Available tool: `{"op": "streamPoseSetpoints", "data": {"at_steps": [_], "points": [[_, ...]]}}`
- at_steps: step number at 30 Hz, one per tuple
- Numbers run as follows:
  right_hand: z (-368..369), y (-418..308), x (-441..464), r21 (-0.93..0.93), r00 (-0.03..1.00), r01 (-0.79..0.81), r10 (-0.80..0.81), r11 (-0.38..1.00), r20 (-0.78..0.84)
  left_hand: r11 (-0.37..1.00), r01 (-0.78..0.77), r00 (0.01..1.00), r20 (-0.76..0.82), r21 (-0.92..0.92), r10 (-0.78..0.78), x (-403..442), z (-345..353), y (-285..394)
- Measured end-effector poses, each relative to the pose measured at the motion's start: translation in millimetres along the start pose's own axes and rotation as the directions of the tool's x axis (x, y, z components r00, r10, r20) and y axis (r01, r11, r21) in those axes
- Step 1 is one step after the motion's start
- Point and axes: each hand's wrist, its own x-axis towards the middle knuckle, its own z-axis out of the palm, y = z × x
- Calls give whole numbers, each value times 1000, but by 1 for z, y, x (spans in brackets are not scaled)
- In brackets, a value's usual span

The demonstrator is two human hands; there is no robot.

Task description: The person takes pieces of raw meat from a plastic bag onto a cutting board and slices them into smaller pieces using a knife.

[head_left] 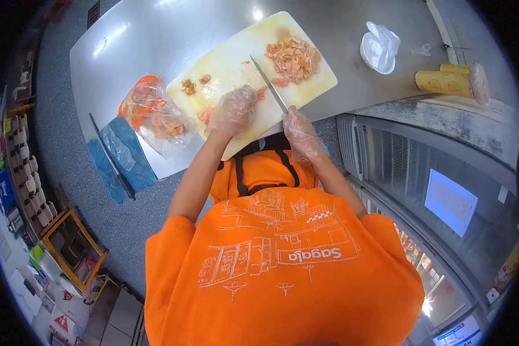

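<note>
A white cutting board [236, 64] lies at an angle on the steel table. My right hand [303, 134], in a clear plastic glove, is closed around the handle of a knife [269, 85], its blade pointing up and left across the board. Beside the blade, my gloved left hand [234, 111] rests on the board with curled fingers, holding down a piece of raw meat [262, 93] that shows at its fingertips. More pink meat [205, 116] sits just left of that hand. A heap of cut meat [294, 59] lies at the board's far right. Small scraps [188, 87] are on its left part.
Left of the board is a plastic bag of meat [155, 115]. Farther left, a sharpening steel [111, 151] lies across a blue cloth [102, 151] at the table's edge. On the right are a white bowl with a plastic bag [379, 49] and a yellow-wrapped roll [452, 82].
</note>
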Motion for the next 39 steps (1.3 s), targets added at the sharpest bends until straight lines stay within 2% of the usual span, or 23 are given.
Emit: {"op": "streamPoseSetpoints", "data": {"at_steps": [4,7,10,11,13,16,18,21,22,25,28,31,32,34,36,39], "points": [[-2,-1,1,-2,999,-22,22,1000,32,991,119,993,4,-62,-119,0,3,-12],[-6,-3,1,7,997,-43,42,999,62,1000,25,998,-61,0,-25,-7,-7,-29],[-1,0,1,37,997,-48,46,998,60,953,295,948,142,-64,-284,-3,-38,-23],[-4,-1,0,50,996,-60,56,997,68,894,389,920,141,-222,-365,-3,-46,-19],[-19,-13,-4,63,994,-87,83,994,73,680,523,840,175,-513,-514,-3,-57,-10],[-32,-25,-12,80,993,-116,113,990,34,270,361,880,231,-892,-414,6,-10,-26],[-32,-21,-15,106,992,-117,122,987,-38,381,431,862,248,-818,-442,13,5,-14],[-38,-26,-25,126,996,-57,65,990,-60,550,531,830,266,-645,-490,19,10,3],[-36,-25,-26,116,999,-33,36,993,-24,603,558,820,267,-570,-506,21,7,8],[-19,-16,-22,82,999,5,-9,997,50,644,593,801,271,-483,-535,24,-3,16],[-5,-11,-16,35,999,17,-18,999,41,779,486,867,106,-396,-488,25,-8,12],[-7,-13,-17,6,997,65,-65,998,45,756,474,863,66,-451,-501,22,-16,7],[-9,-14,-17,0,996,60,-60,998,68,807,461,878,59,-369,-475,21,-17,0],[-7,-10,-16,-28,993,69,-66,997,96,885,421,906,54,-199,-419,23,-20,-12],[2,-3,-14,-72,990,99,-91,993,108,932,329,939,-52,-153,-340,19,-20,-11],[-4,-10,-16,2,996,45,-45,999,82,981,137,978,-137,-137,-156,22,-23,6]]}}
